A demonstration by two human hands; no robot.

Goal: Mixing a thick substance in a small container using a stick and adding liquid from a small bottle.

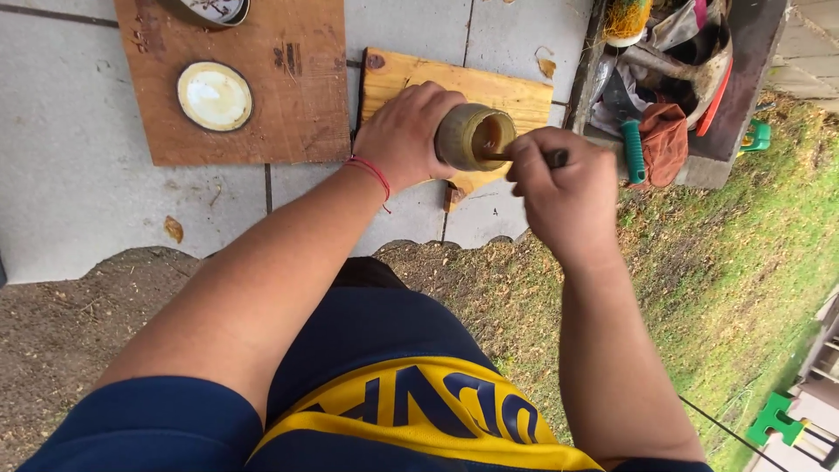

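My left hand [405, 131] grips a short, hollow, yellowish-brown cylinder [468, 135] on its side, its open end turned toward me. My right hand [559, 188] is closed on a thin dark-handled tool [551, 158] whose tip pokes into the cylinder's opening. Both hands hover over a light wooden board [516, 92] lying on grey paving slabs. A red string bracelet circles my left wrist.
A darker wooden board [262, 114] to the left carries a round whitish lid [214, 95] and a round tin at the top edge. A cluttered bin [673, 70] with rags and a green-handled tool stands at right. Grass lies to the right, bare soil below left.
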